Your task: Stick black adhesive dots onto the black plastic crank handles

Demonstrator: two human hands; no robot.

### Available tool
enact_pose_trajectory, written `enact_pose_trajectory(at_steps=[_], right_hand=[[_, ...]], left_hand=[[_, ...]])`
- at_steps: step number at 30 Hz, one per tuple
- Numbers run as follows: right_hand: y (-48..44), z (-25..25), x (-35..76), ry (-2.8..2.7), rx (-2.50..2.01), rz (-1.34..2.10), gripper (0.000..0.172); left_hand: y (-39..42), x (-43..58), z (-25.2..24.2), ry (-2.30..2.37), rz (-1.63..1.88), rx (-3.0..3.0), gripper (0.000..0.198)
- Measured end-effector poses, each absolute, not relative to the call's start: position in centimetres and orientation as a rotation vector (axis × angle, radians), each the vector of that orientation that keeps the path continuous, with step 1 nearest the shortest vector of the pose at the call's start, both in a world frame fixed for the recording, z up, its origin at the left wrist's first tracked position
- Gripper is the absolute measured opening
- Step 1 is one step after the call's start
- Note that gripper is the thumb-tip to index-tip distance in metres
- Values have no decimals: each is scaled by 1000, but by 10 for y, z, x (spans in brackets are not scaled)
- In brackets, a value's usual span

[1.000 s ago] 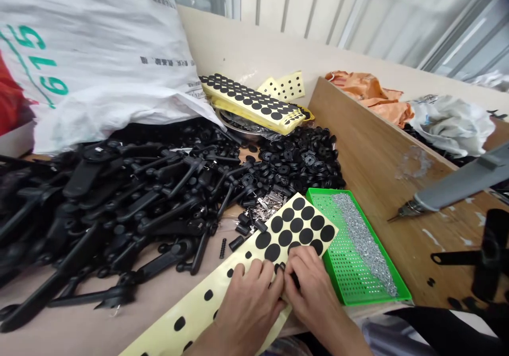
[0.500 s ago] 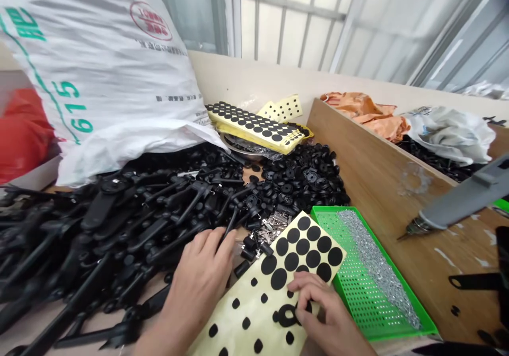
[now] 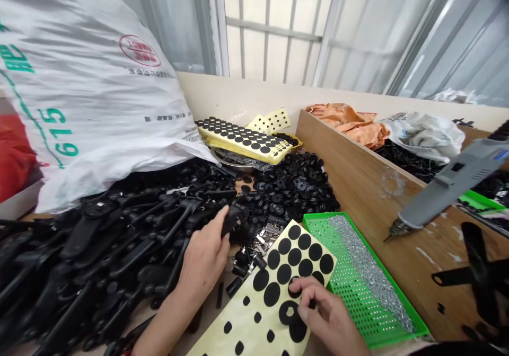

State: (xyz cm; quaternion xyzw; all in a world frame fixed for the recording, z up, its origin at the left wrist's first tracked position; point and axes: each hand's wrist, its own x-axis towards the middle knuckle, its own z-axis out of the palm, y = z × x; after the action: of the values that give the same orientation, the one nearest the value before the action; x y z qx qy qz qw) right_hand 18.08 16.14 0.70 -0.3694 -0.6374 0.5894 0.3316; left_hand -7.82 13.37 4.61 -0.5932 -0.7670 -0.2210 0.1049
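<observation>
Toward the far left corner of the desk (image 3: 209, 316) stands a bulging white woven sack (image 3: 99, 96), with a heap of black plastic arms (image 3: 131, 250) before it. A long pale-yellow sheet with black round stickers (image 3: 218, 341) runs to the near edge, beside a green perforated plastic tray (image 3: 353, 300). The left hand (image 3: 204, 258) is at a dark round part (image 3: 235, 218) by the heap's right side; whether its grip has closed cannot be told. The right hand (image 3: 328, 313), grip loosely curled, is at a flat black ring (image 3: 283, 313) on the sheet; any hold is unclear.
</observation>
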Motion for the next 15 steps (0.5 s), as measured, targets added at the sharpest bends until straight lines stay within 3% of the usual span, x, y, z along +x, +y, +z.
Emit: enact_pose_trajectory(at_steps=[3,5,8,12,15], right_hand=[[163,14,182,-1446,-947,1741,15],[164,20,182,-1327,-913,1840,17],[162,31,179,-1190,-844,1951,18],[159,37,175,-1092,-767,2063,16],[157,33,174,-1100,-770,2071,14]], left_hand=[[128,-76,55,-2435,-1440,-1739,45],[122,-66,61,-2552,-1713,-1828,38],[109,-43,63,-2720,-1835,-2143,35],[96,-14,49,-2868,-1919,-2529,51],[92,-5,39,-2998,-1881,-2564,53]])
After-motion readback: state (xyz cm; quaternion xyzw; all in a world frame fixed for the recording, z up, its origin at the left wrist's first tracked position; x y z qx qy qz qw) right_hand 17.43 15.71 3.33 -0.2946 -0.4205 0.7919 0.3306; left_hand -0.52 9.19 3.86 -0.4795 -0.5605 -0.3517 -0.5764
